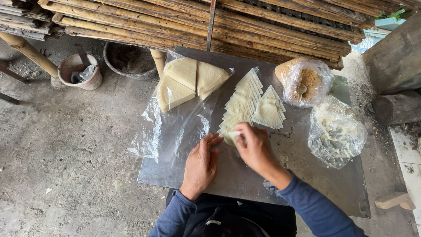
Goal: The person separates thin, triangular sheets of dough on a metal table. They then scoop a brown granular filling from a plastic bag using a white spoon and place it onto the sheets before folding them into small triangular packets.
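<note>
Right hand (pixel 253 147) pinches triangular wrapper (pixel 232 136) (tip pointing up-right); left hand (pixel 202 163) flat beside.

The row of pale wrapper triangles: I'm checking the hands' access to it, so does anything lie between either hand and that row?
Nothing visible does. The right hand already pinches the nearest sheet at the near end of the row of wrapper triangles. The left hand lies flat on the metal tray just beside it.

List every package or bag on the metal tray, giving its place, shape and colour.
Clear plastic sheet, left: flat, under pale wedge stacks.
Clear bag, top right: rounded, brown crumbs inside.
Clear bag, right: crumpled, whitish filling.
No labels, signs or screens.
</note>
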